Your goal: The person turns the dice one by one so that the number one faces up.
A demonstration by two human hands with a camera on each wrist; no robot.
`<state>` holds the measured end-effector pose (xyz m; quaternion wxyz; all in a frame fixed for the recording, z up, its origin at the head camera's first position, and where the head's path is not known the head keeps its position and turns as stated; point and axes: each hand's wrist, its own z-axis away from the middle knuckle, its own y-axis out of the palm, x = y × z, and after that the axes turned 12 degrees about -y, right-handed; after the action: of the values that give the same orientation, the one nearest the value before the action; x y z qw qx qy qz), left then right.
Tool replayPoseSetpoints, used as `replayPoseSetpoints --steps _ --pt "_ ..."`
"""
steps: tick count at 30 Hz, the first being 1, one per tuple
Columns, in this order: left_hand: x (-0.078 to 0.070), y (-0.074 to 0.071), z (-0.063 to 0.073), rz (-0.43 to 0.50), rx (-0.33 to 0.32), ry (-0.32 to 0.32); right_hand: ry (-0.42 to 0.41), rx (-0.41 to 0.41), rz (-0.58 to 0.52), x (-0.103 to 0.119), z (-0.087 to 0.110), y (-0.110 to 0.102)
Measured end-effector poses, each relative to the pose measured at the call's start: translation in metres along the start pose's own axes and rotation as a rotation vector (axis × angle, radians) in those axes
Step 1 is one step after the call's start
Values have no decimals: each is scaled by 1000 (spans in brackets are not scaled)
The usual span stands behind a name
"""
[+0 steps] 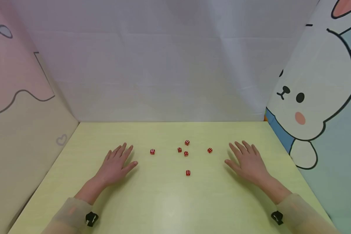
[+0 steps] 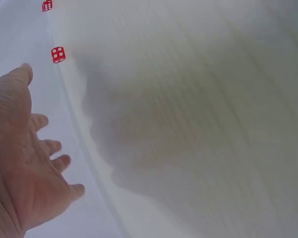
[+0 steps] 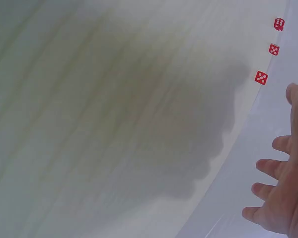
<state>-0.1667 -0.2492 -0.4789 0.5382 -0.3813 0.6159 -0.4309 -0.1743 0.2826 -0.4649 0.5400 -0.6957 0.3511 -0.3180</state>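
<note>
Several small red dice with white pips lie on the pale wooden table. In the head view, a left die [image 1: 152, 151] is nearest my left hand [image 1: 114, 166], which is held over the table with fingers spread and nothing in it. My right hand [image 1: 248, 163] is spread in the same way on the other side, with a right die [image 1: 210, 150] off its fingertips. Between them sit a close group with a back die [image 1: 187, 142], and a front die [image 1: 188, 173] closer to me. The left wrist view shows a die [image 2: 58, 54] beyond the thumb.
The table [image 1: 163, 204] ends at a white cloth backdrop [image 1: 163, 74]. A pink and cream printed panel [image 1: 23, 139] stands on the left, and a panel with a cartoon rabbit [image 1: 316, 107] on the right. Both hands cast shadows on the tabletop.
</note>
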Motion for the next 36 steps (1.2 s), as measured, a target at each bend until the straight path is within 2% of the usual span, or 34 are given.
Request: replayPoseSetpoints --steps 4,8,15,21,26,29,36 --pt "-6 -4 -6 27 -17 50 -27 -51 -4 2 -4 0" --pt "-13 -6 -18 48 -29 79 -67 -122 -15 3 -8 2" --pt "-29 -8 -39 135 -38 88 -153 -221 -11 8 -17 4" --pt "-32 3 -56 163 11 50 -165 -211 -42 14 -23 6" --pt "-32 10 -68 172 60 49 -163 -198 -65 18 -24 8" --pt "-32 13 -72 150 86 45 -168 -191 -69 19 -25 9" --pt "-33 15 -76 105 101 49 -154 -166 -59 20 -25 12"
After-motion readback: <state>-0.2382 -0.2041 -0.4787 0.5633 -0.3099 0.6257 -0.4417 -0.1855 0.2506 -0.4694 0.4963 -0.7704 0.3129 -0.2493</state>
